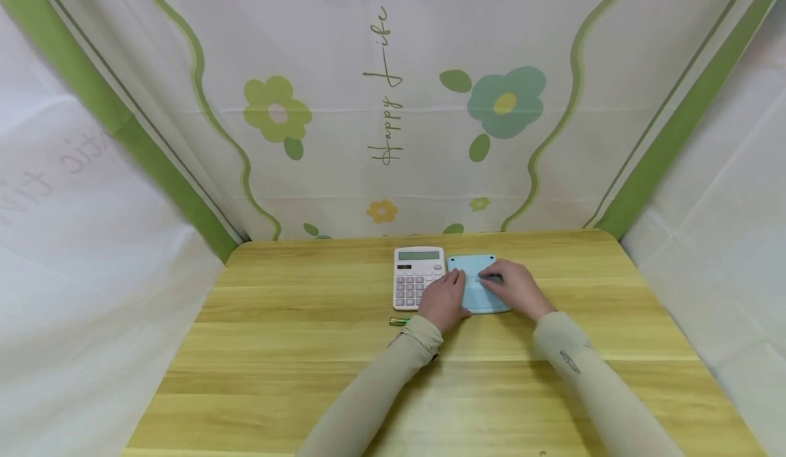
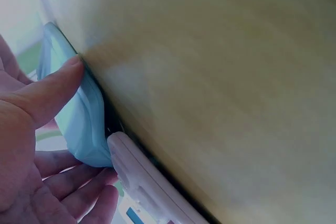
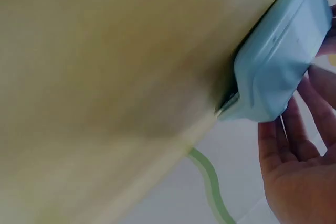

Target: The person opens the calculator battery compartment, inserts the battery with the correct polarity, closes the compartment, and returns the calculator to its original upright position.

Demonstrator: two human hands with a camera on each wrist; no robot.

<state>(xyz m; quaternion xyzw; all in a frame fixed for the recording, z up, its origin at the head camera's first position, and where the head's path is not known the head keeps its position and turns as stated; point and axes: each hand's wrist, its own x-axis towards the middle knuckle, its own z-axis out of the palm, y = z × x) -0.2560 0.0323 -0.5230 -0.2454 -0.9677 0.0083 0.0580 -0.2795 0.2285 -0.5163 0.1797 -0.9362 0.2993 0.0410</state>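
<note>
A light blue calculator (image 1: 479, 300) lies back side up on the table, dark feet at its far corners. My left hand (image 1: 443, 303) holds it by the left side; in the left wrist view the thumb (image 2: 55, 87) lies along its near edge and the other fingers along its side. My right hand (image 1: 520, 290) is over the right part of the back, thumb and forefinger close together near its middle. I cannot tell whether they pinch anything. A white calculator (image 1: 410, 286) lies face up just left, partly covered by my left hand.
A small green and gold battery-like cylinder (image 1: 398, 321) lies below the white calculator, close to my left wrist. The wooden table (image 1: 276, 334) ends at the back against a flowered curtain (image 1: 344, 170). White cloth hangs along both sides.
</note>
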